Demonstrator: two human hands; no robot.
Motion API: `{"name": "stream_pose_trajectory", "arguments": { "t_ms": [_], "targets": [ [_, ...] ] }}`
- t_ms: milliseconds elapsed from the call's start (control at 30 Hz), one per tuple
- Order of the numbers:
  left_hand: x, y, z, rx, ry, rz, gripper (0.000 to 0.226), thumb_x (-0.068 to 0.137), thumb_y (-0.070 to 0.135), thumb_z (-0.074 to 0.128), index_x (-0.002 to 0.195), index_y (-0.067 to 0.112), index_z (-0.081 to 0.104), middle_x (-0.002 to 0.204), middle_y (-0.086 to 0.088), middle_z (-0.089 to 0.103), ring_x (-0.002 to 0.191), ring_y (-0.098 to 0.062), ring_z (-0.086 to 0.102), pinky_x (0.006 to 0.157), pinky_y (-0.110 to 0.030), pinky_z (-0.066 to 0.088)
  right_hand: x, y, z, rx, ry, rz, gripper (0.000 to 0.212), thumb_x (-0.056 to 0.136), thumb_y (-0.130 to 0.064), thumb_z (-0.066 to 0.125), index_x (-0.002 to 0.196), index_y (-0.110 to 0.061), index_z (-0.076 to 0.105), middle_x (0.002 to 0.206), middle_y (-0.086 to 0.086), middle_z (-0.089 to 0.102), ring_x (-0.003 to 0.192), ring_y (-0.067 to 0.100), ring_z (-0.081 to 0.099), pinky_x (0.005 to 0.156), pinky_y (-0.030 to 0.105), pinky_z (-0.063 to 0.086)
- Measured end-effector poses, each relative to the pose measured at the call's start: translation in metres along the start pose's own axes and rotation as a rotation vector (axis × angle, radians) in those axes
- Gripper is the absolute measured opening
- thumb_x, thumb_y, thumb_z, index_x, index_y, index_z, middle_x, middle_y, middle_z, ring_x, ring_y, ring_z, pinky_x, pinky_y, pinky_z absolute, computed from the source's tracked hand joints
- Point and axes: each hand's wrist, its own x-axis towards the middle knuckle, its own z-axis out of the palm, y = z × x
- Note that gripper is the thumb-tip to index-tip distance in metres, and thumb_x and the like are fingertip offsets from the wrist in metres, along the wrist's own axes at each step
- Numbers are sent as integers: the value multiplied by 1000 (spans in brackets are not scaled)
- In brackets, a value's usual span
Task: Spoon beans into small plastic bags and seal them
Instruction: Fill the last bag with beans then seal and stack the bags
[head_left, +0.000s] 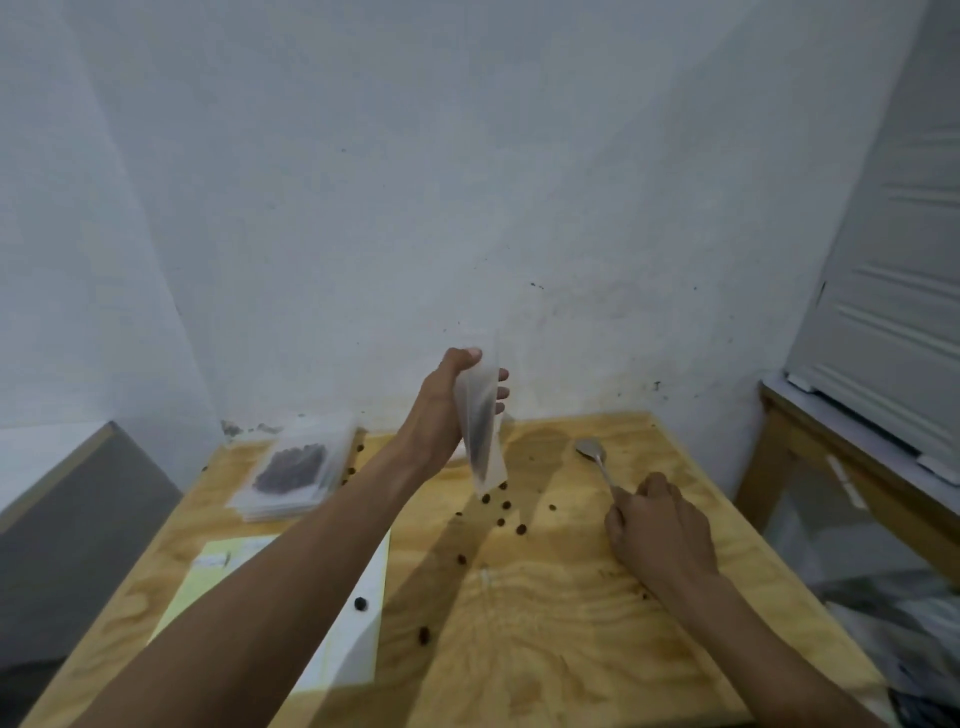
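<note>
My left hand (447, 410) holds a small clear plastic bag (483, 431) up above the wooden table (545, 623); the bag hangs nearly upright with dark beans blurred inside it. To the right, my right hand (660, 530) grips the handle of a metal spoon (595, 454) whose bowl lies on the table, empty as far as I can see. Several loose beans (501, 512) are scattered on the wood below the bag. A filled bag of beans (291, 467) lies on a stack of clear bags (275, 506) at the table's far left.
A white and yellow paper sheet (358, 644) lies under my left forearm, with one bean on it. A white wall stands close behind the table. A second wooden table (852, 467) with a white panel on it stands at the right, a grey surface at the left.
</note>
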Motion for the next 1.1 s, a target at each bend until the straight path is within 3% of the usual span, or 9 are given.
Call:
{"name": "stream_pose_trajectory", "arguments": {
  "t_ms": [100,233,333,467,533,633,733,933,1100],
  "targets": [
    [-3,6,-11,20,5,-19,77,81,52,46,132,-5,57,122,-26,67,96,-31,69,83,-37,57,6,-9,-14,290,47,-33,44,100,-40,50,139,-23,60,130,5,54,114,22,58,88,32,49],
    [-12,14,-24,-35,-37,-50,72,91,50,38,122,-11,62,120,-30,65,102,-39,63,98,-47,46,23,-45,-65,1067,-45,0,36,97,-44,60,126,-24,69,121,-4,67,101,7,61,89,28,49],
    [-21,16,-30,-181,-66,-37,61,96,43,32,108,-5,69,117,-29,63,105,-38,57,101,-46,43,31,-77,-88,1301,-299,-71,42,90,-54,64,123,-29,69,116,-12,71,107,4,65,100,34,52],
    [-30,19,-41,-261,-60,-28,60,89,47,39,107,2,75,121,-31,61,108,-39,57,99,-47,47,35,-109,-88,1505,-449,-139,11,90,-28,74,98,-21,77,96,0,79,92,17,75,88,34,60],
    [-25,16,-50,-127,73,16,56,91,52,48,116,9,72,127,-19,67,116,-32,62,110,-50,43,39,-116,-84,1566,-412,-104,20,86,-23,79,99,-9,77,97,8,79,96,26,74,92,40,59],
    [-22,10,-65,105,275,126,35,93,55,62,98,21,70,105,9,67,97,-11,61,97,-35,41,43,-115,-83,1552,-323,-80,24,84,-21,81,98,-3,73,93,3,77,90,16,73,80,25,57],
    [-19,3,-78,110,361,174,45,93,41,72,98,-4,70,91,-7,68,86,-18,61,85,-36,47,48,-114,-85,1465,-305,-92,21,85,-20,80,97,-5,72,93,2,74,88,13,69,75,20,51],
    [-16,0,-77,97,405,148,15,93,17,74,94,4,79,91,-11,79,83,-19,73,88,-37,59,64,-117,-98,1401,-341,-157,24,83,-29,81,102,-15,75,98,0,77,91,16,73,80,28,58],
    [-18,-5,-72,179,358,150,13,89,16,78,92,3,80,81,-10,78,74,-17,74,84,-36,61,83,-117,-107,1520,-245,-80,17,82,-19,82,94,-9,76,85,4,74,73,14,67,77,32,56]
  ]
}}
